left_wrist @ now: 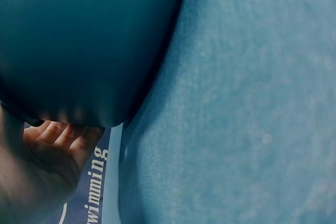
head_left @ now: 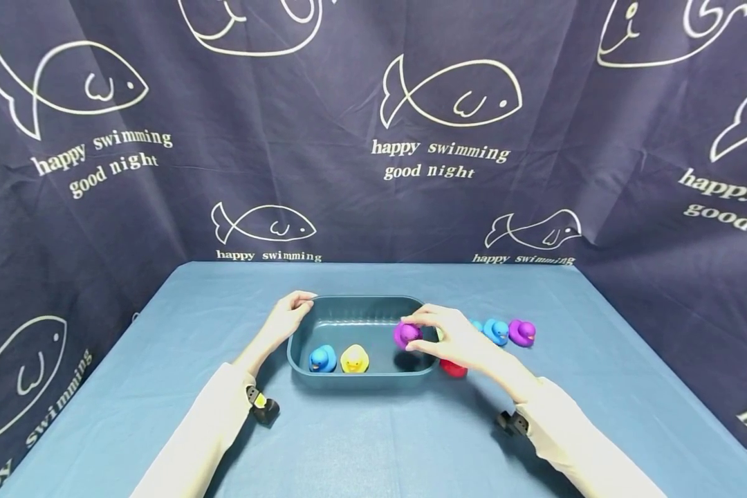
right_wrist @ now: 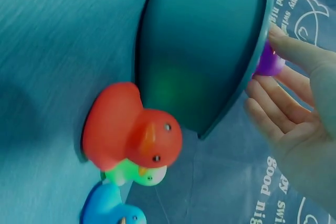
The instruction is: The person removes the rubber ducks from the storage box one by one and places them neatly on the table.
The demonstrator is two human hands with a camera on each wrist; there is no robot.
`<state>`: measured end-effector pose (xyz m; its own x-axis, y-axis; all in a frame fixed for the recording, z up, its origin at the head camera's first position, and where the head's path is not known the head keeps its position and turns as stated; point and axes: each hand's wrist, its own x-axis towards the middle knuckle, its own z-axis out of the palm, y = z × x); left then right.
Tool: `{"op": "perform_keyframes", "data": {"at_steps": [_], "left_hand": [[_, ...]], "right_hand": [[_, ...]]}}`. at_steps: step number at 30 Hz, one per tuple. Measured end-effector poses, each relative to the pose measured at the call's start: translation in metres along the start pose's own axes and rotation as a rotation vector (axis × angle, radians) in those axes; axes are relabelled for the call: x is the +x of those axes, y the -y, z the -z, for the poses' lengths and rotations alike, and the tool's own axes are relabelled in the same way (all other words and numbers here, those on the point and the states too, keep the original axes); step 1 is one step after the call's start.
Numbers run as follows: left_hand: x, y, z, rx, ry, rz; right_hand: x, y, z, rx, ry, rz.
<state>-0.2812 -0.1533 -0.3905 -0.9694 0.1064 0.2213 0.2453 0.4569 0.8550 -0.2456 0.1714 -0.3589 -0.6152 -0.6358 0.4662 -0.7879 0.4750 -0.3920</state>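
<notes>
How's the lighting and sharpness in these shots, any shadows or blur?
Head view: bright, with shadows beside the left sleeve and right sleeve, and a dark one below the held purple duck; left wrist view: dimmer, left hand partly shadowed, cloth soft and grainy; right wrist view: greenish glow on the bin's side, red duck fairly clear.

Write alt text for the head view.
A person's right hand holds a purple toy duck over the right end of a teal bin while the left hand holds its far left corner. A blue duck and a yellow duck sit inside the bin; more ducks, red, blue and purple among them, sit on the blue tabletop to its right.
</notes>
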Motion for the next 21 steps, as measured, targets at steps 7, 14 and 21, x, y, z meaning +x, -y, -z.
{"op": "perform_keyframes", "data": {"at_steps": [7, 14, 21], "left_hand": [[0.011, 0.023, -0.003, -0.01, -0.003, -0.011], [0.019, 0.042, -0.007, -0.001, -0.022, -0.013], [0.016, 0.034, -0.005, -0.01, -0.019, -0.012]], "right_hand": [[-0.009, -0.002, 0.011, 0.02, -0.047, -0.079], [-0.017, -0.01, 0.018, -0.009, -0.105, -0.014], [-0.027, -0.012, 0.026, -0.004, -0.102, -0.054]]}}
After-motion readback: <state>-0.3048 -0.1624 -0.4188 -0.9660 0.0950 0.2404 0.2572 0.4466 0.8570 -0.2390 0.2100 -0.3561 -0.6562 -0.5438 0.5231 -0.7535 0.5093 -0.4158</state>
